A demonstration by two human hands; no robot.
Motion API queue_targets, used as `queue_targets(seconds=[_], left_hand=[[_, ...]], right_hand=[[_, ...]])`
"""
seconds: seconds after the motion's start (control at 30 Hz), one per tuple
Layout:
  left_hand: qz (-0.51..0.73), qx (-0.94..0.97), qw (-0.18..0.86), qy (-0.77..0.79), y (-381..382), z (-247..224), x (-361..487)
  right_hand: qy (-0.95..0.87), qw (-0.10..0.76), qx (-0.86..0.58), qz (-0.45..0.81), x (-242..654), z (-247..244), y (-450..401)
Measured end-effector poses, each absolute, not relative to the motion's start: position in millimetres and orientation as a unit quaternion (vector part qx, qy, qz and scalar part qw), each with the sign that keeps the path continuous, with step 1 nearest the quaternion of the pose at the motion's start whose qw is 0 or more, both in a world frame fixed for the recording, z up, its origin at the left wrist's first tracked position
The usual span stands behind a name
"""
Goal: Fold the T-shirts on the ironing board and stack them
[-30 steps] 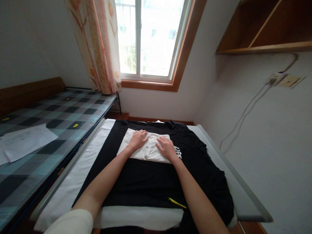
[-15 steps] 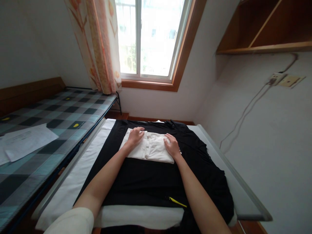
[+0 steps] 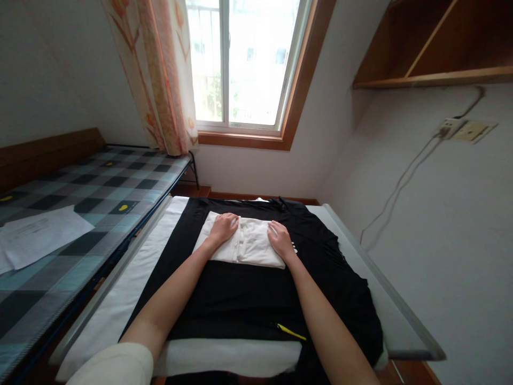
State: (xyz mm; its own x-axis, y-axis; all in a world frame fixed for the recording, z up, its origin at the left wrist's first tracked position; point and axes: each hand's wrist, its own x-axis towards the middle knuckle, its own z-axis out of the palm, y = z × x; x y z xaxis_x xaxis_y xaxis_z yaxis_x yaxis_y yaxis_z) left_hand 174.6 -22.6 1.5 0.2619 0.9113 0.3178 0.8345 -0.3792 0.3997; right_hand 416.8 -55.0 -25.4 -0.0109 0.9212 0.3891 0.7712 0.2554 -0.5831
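White folded cloth (image 3: 256, 251) lies on the black garment (image 3: 236, 294) spread over the table (image 3: 387, 294). The person's left hand (image 3: 224, 228) rests on its left half, the right hand (image 3: 281, 239) at its right end. Fingers are bent on both; from here I can't tell whether they pinch any fabric.

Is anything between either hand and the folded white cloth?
Nothing visible: the left hand and right hand both appear to rest on the folded white cloth. The yellow strip lies on the black garment, nearer the camera.
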Motion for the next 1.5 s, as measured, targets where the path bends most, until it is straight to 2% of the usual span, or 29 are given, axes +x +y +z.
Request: queue_targets(seconds=[0.1, 0.3, 0.4, 0.57, 0.73, 0.87, 1.33, 1.5], left_hand=[[0.254, 0.792, 0.073, 0.551, -21, 1, 172], [0.262, 0.793, 0.091, 0.543, -20, 9, 170], [0.259, 0.782, 0.085, 0.561, -19, 19, 165], [0.168, 0.710, 0.038, 0.683, -11, 32, 135], [0.098, 0.634, 0.122, 0.758, -3, 36, 104], [0.080, 0.599, 0.142, 0.784, -3, 38, 101], [0.059, 0.599, 0.122, 0.789, -4, 37, 103], [0.052, 0.605, 0.116, 0.786, -5, 38, 107]], right_hand=[[-0.702, 0.380, -0.593, 0.106, 416, -23, -56], [-0.627, 0.473, -0.610, 0.101, 426, -16, -55], [-0.605, 0.464, -0.642, 0.085, 431, -14, -55], [-0.590, 0.358, -0.720, 0.073, 429, -7, -62], [-0.562, 0.198, -0.795, 0.111, 427, 9, -69], [-0.579, 0.138, -0.791, 0.140, 426, 18, -72], [-0.595, 0.217, -0.741, 0.225, 432, 5, -61], [-0.618, 0.235, -0.723, 0.200, 423, 5, -65]])
